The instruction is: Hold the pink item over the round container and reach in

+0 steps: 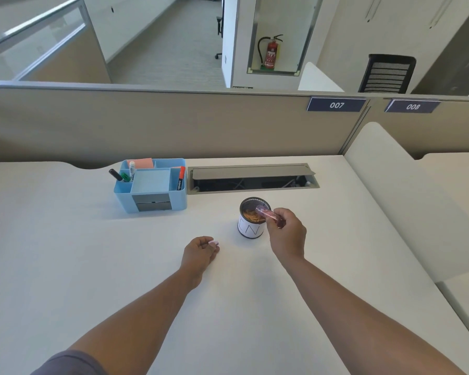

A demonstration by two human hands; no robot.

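My right hand grips a small clear reddish tube-like object and holds it tilted over the open top of a black mesh cup with a white paper label. The cup stands upright on the white desk and holds brownish items I cannot make out. My left hand rests on the desk to the left of the cup, its fingers loosely curled; it seems to hold a small pale pink piece at the fingertips.
A light blue desk organizer with markers and sticky notes stands at the back left. An open cable tray is set into the desk behind the cup. A beige partition closes off the far edge.
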